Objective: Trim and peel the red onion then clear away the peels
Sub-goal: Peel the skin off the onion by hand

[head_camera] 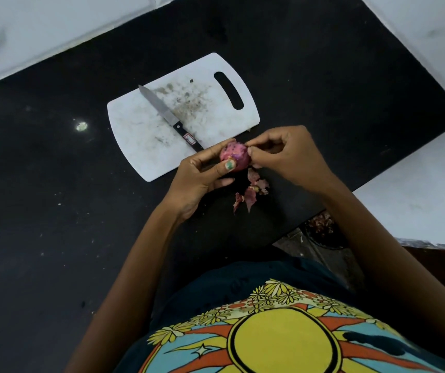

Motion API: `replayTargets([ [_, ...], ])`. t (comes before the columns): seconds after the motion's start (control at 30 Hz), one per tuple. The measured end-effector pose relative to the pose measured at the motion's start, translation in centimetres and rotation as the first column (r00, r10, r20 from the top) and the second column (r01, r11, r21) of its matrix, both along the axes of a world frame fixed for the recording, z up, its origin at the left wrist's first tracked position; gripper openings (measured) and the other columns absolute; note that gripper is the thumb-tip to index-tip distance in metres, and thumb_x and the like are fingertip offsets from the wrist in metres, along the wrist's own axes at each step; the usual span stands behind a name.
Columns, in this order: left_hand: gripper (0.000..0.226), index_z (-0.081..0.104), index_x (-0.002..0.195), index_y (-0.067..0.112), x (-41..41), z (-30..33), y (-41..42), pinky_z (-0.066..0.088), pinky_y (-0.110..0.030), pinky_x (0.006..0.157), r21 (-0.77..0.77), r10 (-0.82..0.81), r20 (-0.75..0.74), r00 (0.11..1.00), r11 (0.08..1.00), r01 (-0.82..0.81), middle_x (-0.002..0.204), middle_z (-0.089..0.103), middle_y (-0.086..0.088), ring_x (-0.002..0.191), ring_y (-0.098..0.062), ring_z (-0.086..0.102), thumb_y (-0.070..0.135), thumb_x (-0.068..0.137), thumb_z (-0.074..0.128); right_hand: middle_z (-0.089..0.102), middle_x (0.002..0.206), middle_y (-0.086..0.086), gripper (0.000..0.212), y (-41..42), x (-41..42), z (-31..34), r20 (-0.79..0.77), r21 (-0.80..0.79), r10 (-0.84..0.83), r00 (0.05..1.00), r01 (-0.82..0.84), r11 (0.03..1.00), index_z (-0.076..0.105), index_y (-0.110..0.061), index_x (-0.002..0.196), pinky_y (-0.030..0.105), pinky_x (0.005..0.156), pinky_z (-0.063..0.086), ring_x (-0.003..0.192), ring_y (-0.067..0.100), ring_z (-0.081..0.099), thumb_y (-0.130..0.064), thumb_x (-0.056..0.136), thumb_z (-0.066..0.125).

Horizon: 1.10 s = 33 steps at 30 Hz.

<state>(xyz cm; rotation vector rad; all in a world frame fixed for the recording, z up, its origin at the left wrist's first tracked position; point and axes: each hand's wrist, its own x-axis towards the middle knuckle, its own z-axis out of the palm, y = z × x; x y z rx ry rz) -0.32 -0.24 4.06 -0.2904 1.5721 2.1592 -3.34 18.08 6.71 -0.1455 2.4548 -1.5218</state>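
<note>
A small red onion (236,154) is held above the black counter, just in front of the cutting board. My left hand (199,179) grips it from the left, thumb across its front. My right hand (288,157) pinches the skin at the onion's right side with thumb and fingertips. Several loose purple peels (251,191) lie on the counter right under my hands. A knife (170,117) with a black handle rests diagonally on the white cutting board (140,130), its blade pointing away to the left.
The black counter (54,197) runs left and back to white walls. A white surface (417,189) borders it on the right. Below the counter edge at right sits a dark bin (323,230) holding peel scraps. The board has brownish smears.
</note>
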Motion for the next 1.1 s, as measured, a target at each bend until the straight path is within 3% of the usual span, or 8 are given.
replayTargets([
  [0.1, 0.040, 0.059, 0.123, 0.020, -0.17, -0.04, 0.01, 0.055, -0.017, 0.070, -0.009, 0.005, -0.003, 1.000, 1.000, -0.005, 0.109, 0.070, 0.004, 0.098, -0.010, 0.067, 0.003, 0.087, 0.061, 0.074, 0.081, 0.001, 0.024, -0.11, 0.16, -0.02, 0.017, 0.005, 0.019, 1.000, -0.019, 1.000, 0.074, -0.012, 0.093, 0.033, 0.072, 0.060, 0.073, 0.015, 0.071, -0.027, 0.074, 0.078],
  [0.33, 0.037, 0.062, 0.118, 0.021, -0.09, -0.10, 0.06, 0.054, -0.018, 0.070, -0.014, -0.010, -0.006, 1.000, 1.000, 0.009, 0.107, 0.071, 0.007, 0.098, -0.010, 0.067, 0.005, 0.085, 0.062, 0.073, 0.076, -0.001, 0.014, -0.24, 0.07, -0.13, -0.022, 0.040, -0.029, 0.999, 0.030, 0.999, 0.075, -0.011, 0.083, 0.037, 0.070, 0.060, 0.070, 0.012, 0.070, -0.017, 0.070, 0.075],
  [0.53, 0.030, 0.065, 0.111, 0.021, -0.03, -0.09, 0.08, 0.055, -0.017, 0.068, 0.003, 0.021, 0.012, 1.000, 1.000, -0.021, 0.103, 0.070, 0.006, 0.094, -0.009, 0.068, 0.007, 0.084, 0.063, 0.074, 0.079, 0.002, 0.009, 0.01, 0.12, -0.50, -0.008, -0.023, -0.048, 0.999, 0.047, 0.999, 0.075, -0.012, 0.084, 0.043, 0.070, 0.060, 0.070, 0.015, 0.071, -0.015, 0.078, 0.070],
  [0.67, 0.034, 0.066, 0.109, 0.019, -0.06, -0.17, 0.23, 0.054, -0.018, 0.068, -0.010, 0.066, 0.007, 0.998, 0.998, -0.066, 0.099, 0.072, 0.005, 0.092, -0.009, 0.069, 0.013, 0.076, 0.068, 0.073, 0.080, 0.000, 0.026, -0.33, 0.59, -0.28, 0.005, -0.019, -0.026, 1.000, 0.026, 0.999, 0.072, -0.011, 0.091, 0.029, 0.068, 0.059, 0.070, 0.014, 0.070, -0.029, 0.074, 0.079],
  [0.8, 0.030, 0.065, 0.110, 0.017, -0.14, -0.23, 0.23, 0.054, -0.018, 0.068, -0.018, 0.072, 0.013, 0.997, 0.997, -0.072, 0.097, 0.071, 0.005, 0.090, -0.008, 0.068, 0.006, 0.083, 0.065, 0.072, 0.079, -0.001, 0.024, -0.75, 0.76, -0.34, -0.008, 0.000, -0.070, 0.997, 0.070, 0.998, 0.071, -0.010, 0.091, 0.025, 0.067, 0.058, 0.070, 0.011, 0.068, -0.020, 0.070, 0.079],
  [0.93, 0.033, 0.066, 0.107, 0.018, 0.04, -0.24, 0.23, 0.054, -0.018, 0.068, -0.010, 0.057, 0.007, 0.998, 0.998, -0.057, 0.096, 0.072, 0.005, 0.090, -0.009, 0.068, 0.012, 0.075, 0.069, 0.072, 0.077, -0.002, 0.021, -0.89, 0.78, -0.43, -0.005, 0.017, -0.065, 0.998, 0.065, 0.998, 0.072, -0.012, 0.087, 0.027, 0.067, 0.059, 0.068, 0.009, 0.068, -0.018, 0.068, 0.079],
  [1.1, 0.030, 0.066, 0.106, 0.020, 0.25, -0.18, 0.30, 0.056, -0.018, 0.067, 0.040, 0.049, 0.029, 0.998, 0.998, -0.050, 0.097, 0.072, 0.006, 0.090, -0.008, 0.068, 0.013, 0.077, 0.066, 0.072, 0.078, 0.001, 0.012, -0.68, 0.77, -0.64, -0.085, 0.012, -0.131, 0.988, 0.132, 0.991, 0.073, -0.012, 0.083, 0.036, 0.067, 0.059, 0.070, 0.014, 0.069, -0.008, 0.073, 0.068],
])
